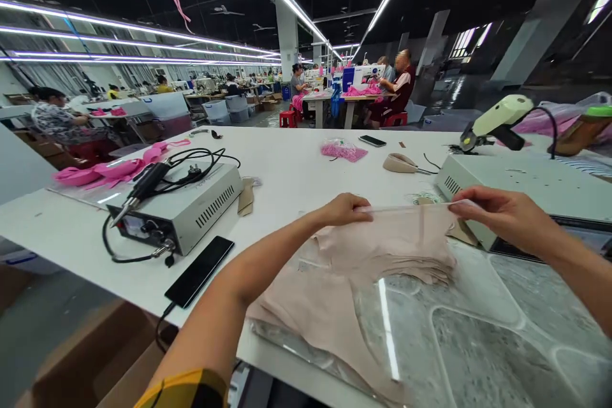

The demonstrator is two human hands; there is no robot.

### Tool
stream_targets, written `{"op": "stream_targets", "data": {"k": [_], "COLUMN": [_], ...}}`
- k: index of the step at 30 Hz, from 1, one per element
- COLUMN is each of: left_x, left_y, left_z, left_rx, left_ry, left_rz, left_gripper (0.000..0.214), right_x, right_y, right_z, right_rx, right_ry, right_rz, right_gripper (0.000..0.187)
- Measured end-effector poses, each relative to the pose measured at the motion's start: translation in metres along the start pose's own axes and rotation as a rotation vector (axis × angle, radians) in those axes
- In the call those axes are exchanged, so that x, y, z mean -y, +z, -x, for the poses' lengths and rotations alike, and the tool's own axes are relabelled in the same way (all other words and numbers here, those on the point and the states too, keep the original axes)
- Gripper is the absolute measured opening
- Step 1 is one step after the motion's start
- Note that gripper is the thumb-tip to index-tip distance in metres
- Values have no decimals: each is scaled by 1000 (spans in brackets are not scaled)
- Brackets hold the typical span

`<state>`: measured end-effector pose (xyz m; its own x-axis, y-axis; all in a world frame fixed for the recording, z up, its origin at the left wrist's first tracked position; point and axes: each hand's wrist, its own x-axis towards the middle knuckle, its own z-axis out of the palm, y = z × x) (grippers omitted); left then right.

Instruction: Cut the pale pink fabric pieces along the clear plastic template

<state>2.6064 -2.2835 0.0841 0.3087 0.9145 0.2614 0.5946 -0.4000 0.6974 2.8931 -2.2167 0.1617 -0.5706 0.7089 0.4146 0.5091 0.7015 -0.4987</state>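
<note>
My left hand and my right hand each pinch one end of a thin clear elastic strap, stretched taut between them. The strap belongs to a beige fabric garment that hangs below it. Under the garment lies a stack of the same beige pieces on a clear glass plate set on the white table. Both hands are closed on the strap ends.
A grey control box with a black soldering-type tool and cables sits left, a black phone beside it. A second box with a cream handheld tool stands right. Pink fabric, a pink bag, another phone lie farther back. Seated people work behind.
</note>
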Motion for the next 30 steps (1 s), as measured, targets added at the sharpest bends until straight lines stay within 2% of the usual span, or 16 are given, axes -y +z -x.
{"op": "stream_targets", "data": {"k": [3, 6, 7, 8, 9, 11, 13, 18, 21, 25, 27, 30], "left_x": [3, 4, 5, 7, 10, 17, 22, 22, 16, 11, 8, 2], "left_y": [-31, -45, -45, -42, -38, -27, -17, -11, -14, -23, -28, -31], "left_z": [40, 101, 123, 145, 166, 200, 221, 233, 235, 244, 244, 226], "left_rx": [-31, 15, 53, 109, 155, 206, 200, 120, 156, 221, 235, 170], "left_ry": [17, 47, 64, 112, 149, 196, 257, 391, 417, 363, 333, 247], "left_rz": [-56, -134, -174, -299, -408, -559, -662, -761, -723, -596, -527, -444], "left_gripper": [22, 16, 16, 20, 25, 32, 33, 28, 27, 25, 29, 28], "right_x": [22, 56, 68, 79, 88, 100, 104, 103, 103, 96, 84, 54], "right_y": [17, 57, 73, 89, 104, 125, 133, 126, 124, 109, 96, 77], "right_z": [29, 84, 104, 123, 139, 163, 174, 176, 181, 182, 173, 139], "right_rx": [-32, 46, 55, 49, 129, 203, 250, 284, 329, 394, 337, 89], "right_ry": [-37, -327, -435, -515, -561, -595, -610, -631, -636, -645, -560, -270], "right_rz": [-13, -17, -25, -31, -45, -73, -92, -92, -52, -22, -26, 40], "right_gripper": [46, 12, 8, 16, 20, 23, 24, 34, 39, 36, 33, 20]}}
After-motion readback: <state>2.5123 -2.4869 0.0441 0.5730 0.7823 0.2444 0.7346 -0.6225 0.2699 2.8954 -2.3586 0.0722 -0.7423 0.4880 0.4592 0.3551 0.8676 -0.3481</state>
